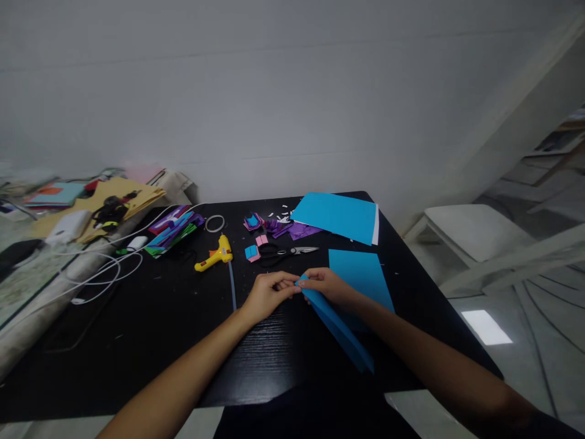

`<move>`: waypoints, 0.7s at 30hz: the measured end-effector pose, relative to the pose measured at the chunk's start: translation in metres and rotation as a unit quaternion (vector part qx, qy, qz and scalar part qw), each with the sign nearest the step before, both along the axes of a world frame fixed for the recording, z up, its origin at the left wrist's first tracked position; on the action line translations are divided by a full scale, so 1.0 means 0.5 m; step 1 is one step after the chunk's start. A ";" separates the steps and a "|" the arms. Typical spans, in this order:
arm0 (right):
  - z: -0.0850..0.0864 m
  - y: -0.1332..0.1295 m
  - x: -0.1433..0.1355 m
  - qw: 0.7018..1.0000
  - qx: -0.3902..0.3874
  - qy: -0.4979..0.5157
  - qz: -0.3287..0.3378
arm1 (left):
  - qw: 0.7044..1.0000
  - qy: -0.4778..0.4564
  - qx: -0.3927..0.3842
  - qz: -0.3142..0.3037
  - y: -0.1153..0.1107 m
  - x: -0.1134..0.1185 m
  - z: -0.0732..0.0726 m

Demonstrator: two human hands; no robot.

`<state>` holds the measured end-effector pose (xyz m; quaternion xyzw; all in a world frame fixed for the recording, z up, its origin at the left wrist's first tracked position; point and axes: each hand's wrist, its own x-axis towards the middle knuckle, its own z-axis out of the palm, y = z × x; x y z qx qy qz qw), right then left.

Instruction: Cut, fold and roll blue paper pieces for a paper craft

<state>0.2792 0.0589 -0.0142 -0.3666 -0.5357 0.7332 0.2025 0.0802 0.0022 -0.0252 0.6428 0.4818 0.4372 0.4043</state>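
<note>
Both hands are meeting near the front of the black counter [150, 329]. The left hand [267, 294] and right hand [326, 285] are pinching the corner of a folded blue paper sheet [340, 329] with closed fingers. Scissors [286, 252] and a yellow glue gun [214, 256] are lying just beyond, more blue paper [338, 216] farther back.

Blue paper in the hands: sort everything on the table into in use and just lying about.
In use: folded blue paper, left hand, right hand.

Lying about: scissors, yellow glue gun, blue sheet stack, purple scraps, white cables.
</note>
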 end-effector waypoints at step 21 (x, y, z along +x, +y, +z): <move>-0.015 0.002 -0.003 1.000 0.003 0.003 -0.004 | 1.000 -0.004 -0.009 -0.003 0.002 -0.001 -0.001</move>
